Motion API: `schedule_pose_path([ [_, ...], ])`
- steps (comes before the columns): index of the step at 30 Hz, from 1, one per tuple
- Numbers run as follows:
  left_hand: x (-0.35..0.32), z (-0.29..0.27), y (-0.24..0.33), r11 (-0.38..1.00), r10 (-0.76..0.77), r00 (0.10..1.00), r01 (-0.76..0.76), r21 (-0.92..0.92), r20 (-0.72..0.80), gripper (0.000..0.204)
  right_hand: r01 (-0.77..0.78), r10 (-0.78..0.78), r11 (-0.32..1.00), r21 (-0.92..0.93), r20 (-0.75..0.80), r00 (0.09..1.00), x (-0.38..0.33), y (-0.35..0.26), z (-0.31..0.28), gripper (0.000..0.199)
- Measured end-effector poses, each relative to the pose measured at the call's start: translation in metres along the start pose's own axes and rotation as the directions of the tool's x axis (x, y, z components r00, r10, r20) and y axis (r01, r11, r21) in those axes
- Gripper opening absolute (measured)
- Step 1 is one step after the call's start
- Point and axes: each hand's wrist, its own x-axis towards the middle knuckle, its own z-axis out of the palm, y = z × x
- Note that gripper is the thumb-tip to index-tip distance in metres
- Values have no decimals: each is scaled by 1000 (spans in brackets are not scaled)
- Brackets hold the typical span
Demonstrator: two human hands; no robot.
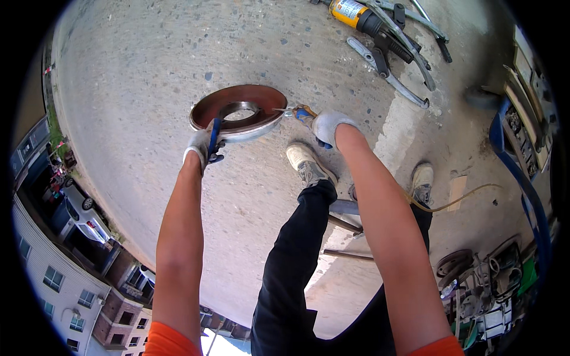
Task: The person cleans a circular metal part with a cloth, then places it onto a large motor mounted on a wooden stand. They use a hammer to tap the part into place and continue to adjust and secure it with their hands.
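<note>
Rusty brown metal ring (240,110) sits just above the middle of the frame, held up over the grey concrete floor (136,65). Gloved left hand (200,147) has its fingers closed on a blue tool (213,137) at the ring's lower left edge. Gloved right hand (330,127) grips another blue-handled tool (295,111), its tip touching the ring's right edge. I think both hands should hold tight and keep the ring level, feet back.

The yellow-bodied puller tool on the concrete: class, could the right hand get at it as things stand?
Probably not at once. The right hand is closed on a tool at the rusty disc, and the yellow-bodied puller lies beyond it across bare concrete; nothing blocks the path.
</note>
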Motion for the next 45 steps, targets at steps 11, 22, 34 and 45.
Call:
schedule_pose_path([
  [11,43,-51,46,916,149,978,-81,394,-145,57,23,-19,993,-113,34,999,32,-57,-12,27],
  [22,19,-44,55,837,165,962,-20,547,-217,57,0,18,985,170,-105,994,69,-119,9,54],
  [34,11,-44,60,814,187,956,-21,581,-227,56,62,-161,943,326,284,945,27,-70,-1,63],
  [45,14,-41,54,708,214,949,12,707,-231,56,184,-255,821,540,58,965,39,-137,3,65],
])
